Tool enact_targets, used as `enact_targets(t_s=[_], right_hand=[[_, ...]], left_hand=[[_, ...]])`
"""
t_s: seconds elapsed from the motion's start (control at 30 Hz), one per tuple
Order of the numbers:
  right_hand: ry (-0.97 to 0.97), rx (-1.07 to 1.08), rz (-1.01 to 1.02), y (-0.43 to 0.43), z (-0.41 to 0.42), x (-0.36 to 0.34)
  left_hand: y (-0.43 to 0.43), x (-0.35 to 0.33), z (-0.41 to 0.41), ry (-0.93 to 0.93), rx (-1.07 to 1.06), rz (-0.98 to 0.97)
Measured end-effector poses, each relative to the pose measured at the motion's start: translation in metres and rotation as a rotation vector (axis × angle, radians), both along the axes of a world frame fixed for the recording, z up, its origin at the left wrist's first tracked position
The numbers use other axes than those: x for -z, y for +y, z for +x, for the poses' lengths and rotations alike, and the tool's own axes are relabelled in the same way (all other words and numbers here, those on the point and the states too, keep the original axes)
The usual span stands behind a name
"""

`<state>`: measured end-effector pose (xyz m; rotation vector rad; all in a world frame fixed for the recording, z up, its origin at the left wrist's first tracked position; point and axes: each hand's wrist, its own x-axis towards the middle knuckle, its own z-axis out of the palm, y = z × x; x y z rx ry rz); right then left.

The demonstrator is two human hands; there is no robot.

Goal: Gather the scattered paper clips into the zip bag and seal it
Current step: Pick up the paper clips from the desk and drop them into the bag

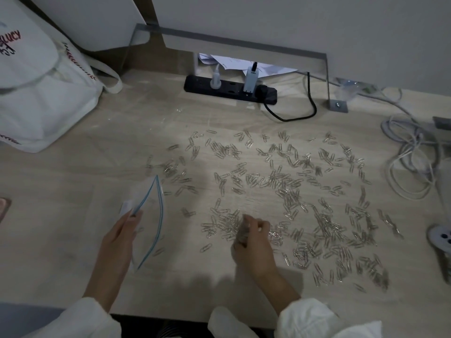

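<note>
Several silver paper clips (288, 191) lie scattered over the middle and right of the light wooden desk (73, 186). A clear zip bag (152, 215) with a blue zip strip is held open at the left, its mouth facing the clips. My left hand (119, 242) pinches the bag's near edge. My right hand (253, 242) rests among the clips near the desk's front, fingers curled around a small bunch of them. A few clips lie beside and under the bag.
A white tote bag (41, 93) fills the back left. A black power strip (230, 90) with plugs sits at the back, its black cable looping onto the desk. Coiled grey cables (410, 162) and a white device (439, 236) lie at the right edge.
</note>
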<state>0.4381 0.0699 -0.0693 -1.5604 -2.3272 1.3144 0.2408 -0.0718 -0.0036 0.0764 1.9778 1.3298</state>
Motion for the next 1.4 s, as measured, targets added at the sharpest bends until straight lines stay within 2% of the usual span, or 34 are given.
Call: enact_targets(t_s=[0.2, 0.4, 0.57, 0.7, 0.8, 0.93, 1.03, 1.13, 1.23, 1.33, 1.4], right_hand=[[0.017, -0.125, 0.036, 0.003, -0.027, 0.001], [-0.133, -0.226, 0.076, 0.01, -0.041, -0.004], [-0.273, -0.399, 0.115, 0.012, -0.048, -0.009], [-0.311, -0.45, 0.135, 0.012, -0.051, -0.011], [-0.311, -0.447, 0.144, 0.012, -0.051, -0.009], [-0.198, -0.468, 0.181, 0.011, -0.05, -0.004], [-0.339, -0.536, 0.178, 0.017, -0.047, -0.003], [-0.264, -0.428, 0.168, 0.021, -0.046, -0.004], [-0.114, -0.139, 0.056, 0.025, -0.049, -0.01], [0.002, 0.12, -0.136, 0.028, -0.062, -0.026], [0.173, 0.22, -0.312, 0.023, -0.081, -0.046]], left_hand=[[-0.004, 0.0, -0.004, 0.018, 0.014, -0.011], [-0.007, 0.0, -0.01, -0.007, -0.042, 0.013], [-0.006, -0.002, -0.015, -0.049, -0.11, 0.078], [-0.003, -0.009, -0.023, -0.013, -0.126, 0.142], [-0.004, -0.01, -0.03, 0.007, -0.124, 0.144], [-0.006, -0.006, -0.039, 0.03, -0.082, 0.108], [-0.006, -0.004, -0.041, 0.042, -0.043, 0.08], [-0.001, -0.006, -0.041, 0.008, -0.045, 0.087], [0.002, -0.008, -0.041, -0.016, -0.013, 0.072], [0.004, -0.006, -0.044, -0.044, 0.001, 0.064], [0.004, -0.006, -0.044, -0.047, 0.021, 0.048]])
